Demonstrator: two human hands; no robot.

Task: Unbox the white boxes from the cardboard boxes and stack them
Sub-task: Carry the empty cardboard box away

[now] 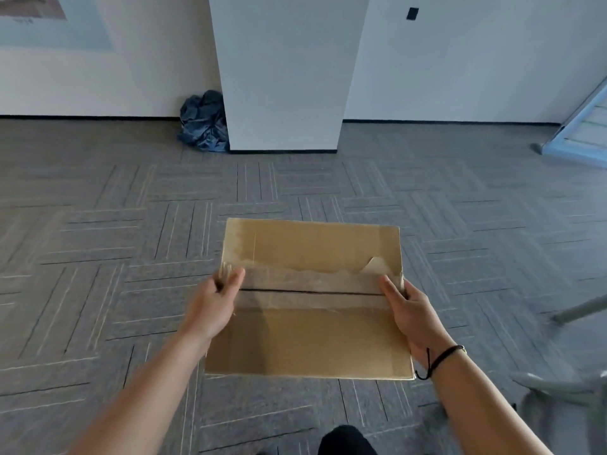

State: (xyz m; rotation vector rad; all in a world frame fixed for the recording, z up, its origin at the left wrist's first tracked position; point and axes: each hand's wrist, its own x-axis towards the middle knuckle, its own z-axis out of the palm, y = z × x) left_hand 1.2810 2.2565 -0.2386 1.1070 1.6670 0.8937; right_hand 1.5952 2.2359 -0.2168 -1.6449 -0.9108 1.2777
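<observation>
Over the grey carpet floor (131, 257), both hands, left hand (213, 303) and right hand (410, 310), grip the shut cardboard box (312, 339) at its side edges, where torn tape may let the flaps spill the contents.

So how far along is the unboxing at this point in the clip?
Early. Nothing looks done: no white box and no stack is in view. In hand: the cardboard box is held by both hands, the left hand at its left edge and the right hand at its right edge. Its top flaps lie closed along the centre seam, with torn tape over it. Left: opening it, taking out the contents, stacking.
</observation>
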